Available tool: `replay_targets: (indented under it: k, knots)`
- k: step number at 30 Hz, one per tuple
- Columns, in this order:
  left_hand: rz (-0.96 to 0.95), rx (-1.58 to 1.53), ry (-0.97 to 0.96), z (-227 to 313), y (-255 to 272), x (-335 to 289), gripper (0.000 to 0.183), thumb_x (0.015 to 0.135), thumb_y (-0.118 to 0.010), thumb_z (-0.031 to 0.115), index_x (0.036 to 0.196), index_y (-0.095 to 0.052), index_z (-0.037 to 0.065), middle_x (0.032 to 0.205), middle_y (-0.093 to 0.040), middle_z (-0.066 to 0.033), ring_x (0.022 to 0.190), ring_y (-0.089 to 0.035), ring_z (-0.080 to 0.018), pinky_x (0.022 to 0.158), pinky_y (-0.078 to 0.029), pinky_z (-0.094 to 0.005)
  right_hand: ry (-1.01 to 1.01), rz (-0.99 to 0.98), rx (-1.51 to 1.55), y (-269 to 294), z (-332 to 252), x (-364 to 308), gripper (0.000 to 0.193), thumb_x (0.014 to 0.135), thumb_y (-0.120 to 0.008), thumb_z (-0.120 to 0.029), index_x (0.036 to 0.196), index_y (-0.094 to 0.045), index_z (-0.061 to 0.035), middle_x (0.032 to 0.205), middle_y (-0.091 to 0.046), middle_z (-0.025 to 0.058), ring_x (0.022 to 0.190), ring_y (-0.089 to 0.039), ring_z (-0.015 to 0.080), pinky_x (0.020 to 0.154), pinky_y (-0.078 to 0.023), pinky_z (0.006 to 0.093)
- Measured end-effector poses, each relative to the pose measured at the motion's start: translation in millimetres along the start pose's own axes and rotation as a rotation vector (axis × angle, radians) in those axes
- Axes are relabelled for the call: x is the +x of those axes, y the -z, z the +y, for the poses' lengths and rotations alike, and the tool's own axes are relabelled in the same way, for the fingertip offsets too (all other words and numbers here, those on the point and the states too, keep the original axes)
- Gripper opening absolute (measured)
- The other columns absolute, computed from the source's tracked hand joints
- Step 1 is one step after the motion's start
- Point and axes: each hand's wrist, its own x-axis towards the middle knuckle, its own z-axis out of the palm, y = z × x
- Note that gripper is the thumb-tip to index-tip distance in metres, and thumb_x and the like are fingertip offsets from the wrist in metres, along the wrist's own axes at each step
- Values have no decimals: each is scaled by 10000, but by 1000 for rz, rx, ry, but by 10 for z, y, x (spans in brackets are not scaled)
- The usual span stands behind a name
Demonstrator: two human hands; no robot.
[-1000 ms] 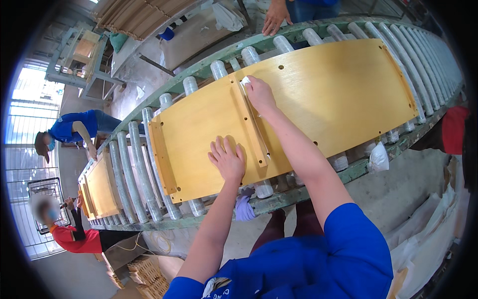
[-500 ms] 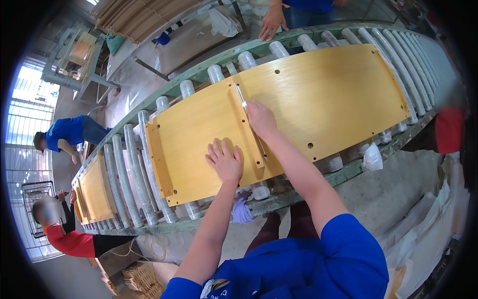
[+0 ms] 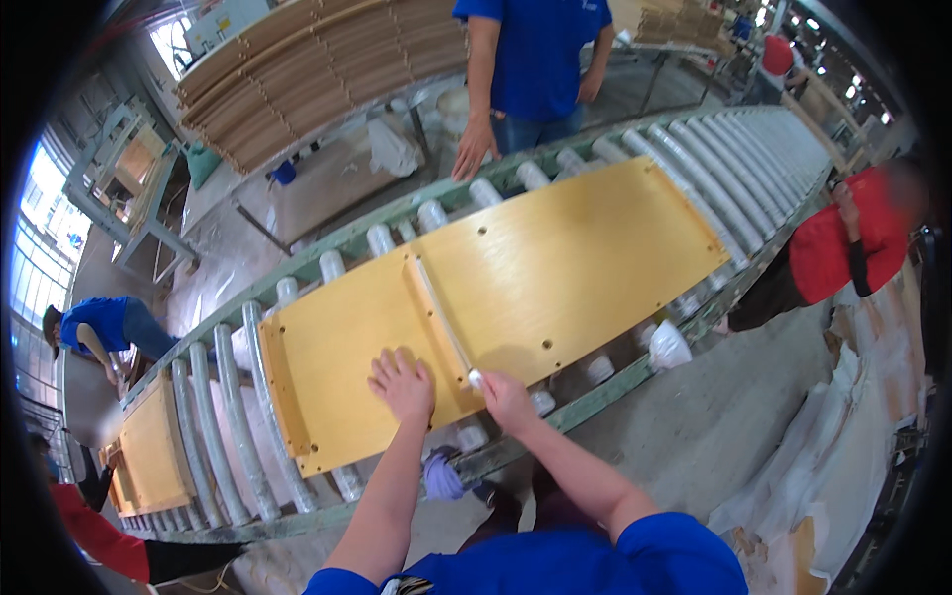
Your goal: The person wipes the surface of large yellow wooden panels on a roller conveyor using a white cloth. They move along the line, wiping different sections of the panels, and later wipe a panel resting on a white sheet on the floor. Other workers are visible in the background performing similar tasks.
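Observation:
A long yellow wooden panel [image 3: 585,253] lies on the rollers in front of me, with dark holes along its edges. A narrow wooden rail [image 3: 424,297] crosses it, and a thin pale line [image 3: 441,312] runs along that rail; I cannot tell if it is a strip or a bead of something. My left hand [image 3: 403,387] rests flat on the panel left of the rail, fingers spread. At the rail's near end my right hand [image 3: 508,403] is closed round a small white-tipped thing [image 3: 475,378], mostly hidden by the fingers.
The roller conveyor [image 3: 233,407] has green side rails. A purple cloth [image 3: 442,476] and a white bag [image 3: 668,345] hang at its near side. Across it stands a person in blue [image 3: 540,59], one hand on the rail. Another panel [image 3: 157,451] lies far left; a person in red [image 3: 861,243] is at right.
My right hand has moved along the rail from its far part to its near end, with the pale line now showing behind it. My left hand stays flat on the panel. The view has tilted up.

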Motion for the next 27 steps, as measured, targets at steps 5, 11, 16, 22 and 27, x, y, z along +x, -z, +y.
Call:
replay_targets:
  k: [5, 11, 16, 22, 27]
  knots:
    - [28, -28, -37, 82, 57, -31, 480, 877, -440, 359, 1271, -435, 84, 1381, -326, -140, 1310, -218, -340, 1054, -144, -538, -680, -201, 1219, 299, 73, -141, 217, 897, -436, -123, 1056, -533, -9, 765, -542, 50, 639, -497, 133, 588, -429, 302]
    - [12, -155, -88, -244, 110, -26, 470, 836, -512, 347, 1239, -464, 110, 1354, -349, -137, 1289, -245, -342, 1052, -175, -510, -645, -409, 1336, 616, -217, 11, 200, 908, -444, -114, 1079, -473, -14, 844, -543, 83, 633, -468, 125, 561, -408, 268]
    - [-28, -168, -74, -689, 247, -150, 457, 804, -551, 342, 1202, -491, 125, 1322, -376, -141, 1254, -286, -356, 1042, -217, -483, -607, -358, 1301, 579, -121, 312, 167, 906, -454, -105, 1050, -479, -24, 887, -560, 124, 647, -488, 132, 549, -420, 264]
    - [25, -91, -52, -1172, 361, -300, 442, 811, -528, 360, 1194, -500, 143, 1307, -397, -147, 1242, -310, -350, 1030, -234, -490, -663, -709, 1353, -231, -836, 695, 207, 908, -438, -130, 1087, -486, -38, 944, -579, 136, 740, -549, 159, 592, -459, 280]
    - [141, -166, -104, -1299, 315, -373, 448, 814, -512, 364, 1191, -495, 122, 1288, -409, -147, 1240, -314, -333, 1023, -236, -495, -566, -849, 1134, -1150, -1539, 877, 260, 898, -394, -87, 1143, -459, -26, 843, -546, 104, 685, -526, 163, 560, -437, 272]
